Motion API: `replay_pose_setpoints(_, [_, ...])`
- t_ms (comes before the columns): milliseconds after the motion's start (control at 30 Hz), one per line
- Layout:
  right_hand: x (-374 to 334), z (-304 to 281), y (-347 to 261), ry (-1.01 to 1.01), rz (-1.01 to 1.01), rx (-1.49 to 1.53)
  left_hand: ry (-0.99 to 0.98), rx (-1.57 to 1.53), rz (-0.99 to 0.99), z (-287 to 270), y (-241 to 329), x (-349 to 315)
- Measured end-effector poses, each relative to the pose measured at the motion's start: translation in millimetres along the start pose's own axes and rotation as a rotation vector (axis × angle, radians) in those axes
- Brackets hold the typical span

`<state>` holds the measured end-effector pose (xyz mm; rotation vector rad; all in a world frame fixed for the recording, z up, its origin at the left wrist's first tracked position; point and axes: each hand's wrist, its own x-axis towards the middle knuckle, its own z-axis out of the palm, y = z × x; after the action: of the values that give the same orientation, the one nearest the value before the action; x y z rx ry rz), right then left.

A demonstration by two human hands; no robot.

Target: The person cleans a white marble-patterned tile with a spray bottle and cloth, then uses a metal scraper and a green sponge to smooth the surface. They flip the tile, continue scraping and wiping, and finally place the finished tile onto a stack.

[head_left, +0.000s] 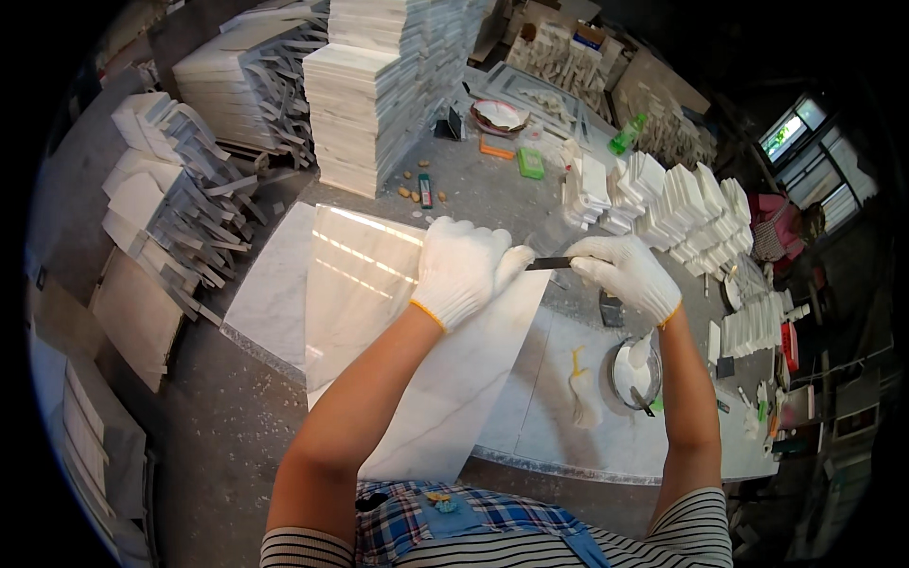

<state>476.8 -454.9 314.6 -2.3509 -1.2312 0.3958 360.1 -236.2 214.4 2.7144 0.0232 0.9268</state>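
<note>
White knitted gloves with yellow cuffs cover both my hands. My left hand (pixel 462 270) is closed in a fist over the far edge of a polished white marble slab (pixel 445 383), its thumb along one end of a dark flat strip (pixel 549 263). My right hand (pixel 630 273) pinches the strip's other end, out past the slab's right corner. Inside both gloves the strip's ends are hidden. Window light streaks the slab, which lies over other pale slabs and reaches back toward my apron. Below my right hand sit a small dark block (pixel 611 310) and a bowl of white material (pixel 636 371).
Tall stacks of marble tiles (pixel 352 104) rise at the far left. Piles of white pieces (pixel 686 204) line the right. A green lighter-like object (pixel 424 191), a green box (pixel 530 162), a plate (pixel 500 115) and a crumpled glove (pixel 585 398) lie about. A person (pixel 778 227) is at far right.
</note>
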Motion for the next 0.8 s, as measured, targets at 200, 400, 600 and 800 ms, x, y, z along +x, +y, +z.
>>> replay_pose_setpoints(200, [9.5, 3.3, 2.3, -0.030, -0.043, -0.045, 0.048, -0.024, 0.016, 3.2, -2.9, -1.4])
replay_pose_setpoints(400, [12.1, 4.9, 4.0, -0.025, -0.027, -0.077, 0.088, -0.039, 0.029, 7.4, -4.1, -2.8])
replay_pose_setpoints(600, [9.7, 7.1, 2.6, -0.004, -0.016, -0.147, 0.094, -0.042, 0.033, 6.3, -4.0, -1.6])
replay_pose_setpoints(800, [7.8, 13.5, 8.2, 0.048, -0.052, -0.215, 0.094, -0.052, 0.024, 6.2, -3.5, -2.2])
